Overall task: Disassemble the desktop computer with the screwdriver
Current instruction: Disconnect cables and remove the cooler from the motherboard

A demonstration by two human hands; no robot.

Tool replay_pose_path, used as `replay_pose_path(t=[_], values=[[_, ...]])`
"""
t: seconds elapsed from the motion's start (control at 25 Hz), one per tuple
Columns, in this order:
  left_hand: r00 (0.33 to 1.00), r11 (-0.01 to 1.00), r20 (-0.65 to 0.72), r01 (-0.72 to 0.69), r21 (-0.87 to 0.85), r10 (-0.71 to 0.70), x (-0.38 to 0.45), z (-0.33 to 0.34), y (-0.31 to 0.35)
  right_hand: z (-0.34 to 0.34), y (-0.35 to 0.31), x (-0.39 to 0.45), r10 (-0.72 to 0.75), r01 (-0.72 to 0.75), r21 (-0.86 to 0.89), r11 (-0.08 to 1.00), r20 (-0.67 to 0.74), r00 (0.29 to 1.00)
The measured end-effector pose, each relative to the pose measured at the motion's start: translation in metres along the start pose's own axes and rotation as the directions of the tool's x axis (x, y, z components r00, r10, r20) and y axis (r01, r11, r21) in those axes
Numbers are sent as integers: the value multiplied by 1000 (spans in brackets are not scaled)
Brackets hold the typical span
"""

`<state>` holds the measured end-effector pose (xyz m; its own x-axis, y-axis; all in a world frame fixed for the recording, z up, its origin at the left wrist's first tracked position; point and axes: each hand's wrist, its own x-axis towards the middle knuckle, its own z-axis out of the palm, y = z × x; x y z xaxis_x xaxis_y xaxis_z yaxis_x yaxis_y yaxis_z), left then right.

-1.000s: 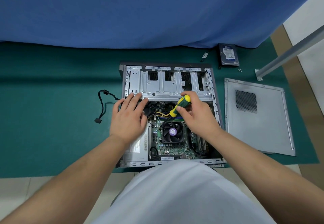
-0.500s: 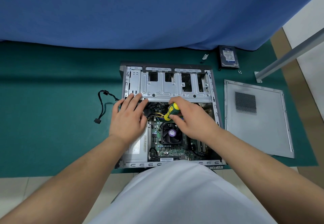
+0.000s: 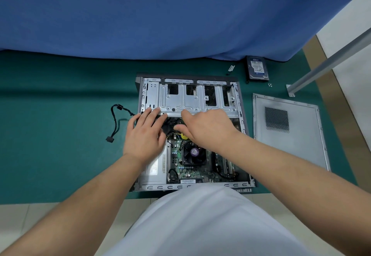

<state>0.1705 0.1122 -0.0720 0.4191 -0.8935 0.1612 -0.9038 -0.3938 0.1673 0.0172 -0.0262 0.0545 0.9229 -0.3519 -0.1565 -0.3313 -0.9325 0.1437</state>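
**Open tower case, both hands at the cable bundle below the drive cage**

Item: desktop computer (image 3: 192, 97), lying on its side on the green mat (image 3: 60, 135), side opening upward, near the table's front edge. Drive cage at the far end; motherboard, CPU fan (image 3: 193, 152) and power supply (image 3: 155, 165) at the near end.

Tool: screwdriver (image 3: 183, 135). Only a patch of its yellow handle shows, under the right hand (image 3: 206, 128) and just beyond the fan. The shaft and tip are hidden.

Right hand: lies over the handle, index finger and thumb reaching toward the black cables (image 3: 170, 125). Whether it grasps the handle or only covers it cannot be told.

Left hand (image 3: 144, 133): fingers straight, spread flat across the case's left wall and the cage's lower edge, grasping nothing.

Risks, as judged: the hidden tip sits close to the motherboard and fan blades; a slip under pressure could scratch the board or nick a wire. Fingers working among the cables could tug a connector at an angle. A freed screw could drop into the case, out of sight.

Removed parts: side panel (image 3: 289, 129) flat on the mat to the right; hard drive (image 3: 257, 68) at the far right by the blue cloth (image 3: 160, 15); small screws (image 3: 269, 84) just beside it; a loose black cable (image 3: 115, 121) to the left of the case.
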Motion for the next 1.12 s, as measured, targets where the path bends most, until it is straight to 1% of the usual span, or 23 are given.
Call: replay_pose_path(t=[0.04,0.08,0.12,0.16,0.2,0.24,0.28,0.32,0.36,0.4,0.48,0.56,0.64,0.72,0.8,0.84,0.88,1.0,1.08,1.12], values=[[1000,1000,1,3,2,-3,0,0,0,1,1,0,-86,87,31,996,-18,996],[1000,1000,5,7,0,-7,0,-1,1,0,3,-1,-215,216,91,972,-22,976],[1000,1000,14,11,-3,-11,1,-2,1,-2,6,-3,-342,341,138,930,-17,939],[1000,1000,21,14,-5,-14,1,-4,1,-3,10,-5,-419,414,171,894,-7,908],[1000,1000,26,16,-5,-16,2,-4,2,-3,11,-7,-429,420,201,885,1,903],[999,1000,30,18,-8,-18,2,-5,3,-3,11,-7,-370,360,223,906,1,929],[999,1000,34,20,-16,-20,1,-5,3,-3,8,-7,-259,255,217,942,-14,966],[999,999,38,22,-25,-21,1,-6,3,0,5,-6,-124,126,171,977,-25,992],[999,999,42,20,-28,-19,0,-7,3,2,0,-5,0,4,106,994,-41,999],[999,1000,45,16,-25,-15,0,-8,3,3,-3,-4,79,-76,45,996,-73,994],[998,1000,64,7,-19,-5,-1,-10,4,7,-8,-1,111,-111,9,994,-118,987],[995,1000,95,6,-20,-4,-9,-13,4,9,-13,2,118,-113,68,991,-87,989],[994,1000,106,5,-7,-4,-30,-14,9,9,-16,4,169,-160,232,959,-17,986],[995,999,102,-24,29,21,-54,-14,14,8,-18,6,245,-245,403,882,51,968],[995,999,92,-32,32,29,-67,-14,16,7,-19,5,328,-325,484,813,80,941],[995,999,96,-28,33,24,-67,-14,16,8,-20,4,357,-347,486,802,75,931],[994,999,109,-26,44,21,-65,-14,15,10,-22,2,376,-357,457,815,53,925],[991,997,134,-33,63,25,-58,-12,13,13,-32,2,383,-361,307,881,-15,924],[992,998,126,-38,44,32,-59,-10,12,8,-32,6,348,-334,273,902,1,938],[992,999,121,-40,36,36,-59,-10,12,5,-30,8,271,-265,266,927,12,962]])
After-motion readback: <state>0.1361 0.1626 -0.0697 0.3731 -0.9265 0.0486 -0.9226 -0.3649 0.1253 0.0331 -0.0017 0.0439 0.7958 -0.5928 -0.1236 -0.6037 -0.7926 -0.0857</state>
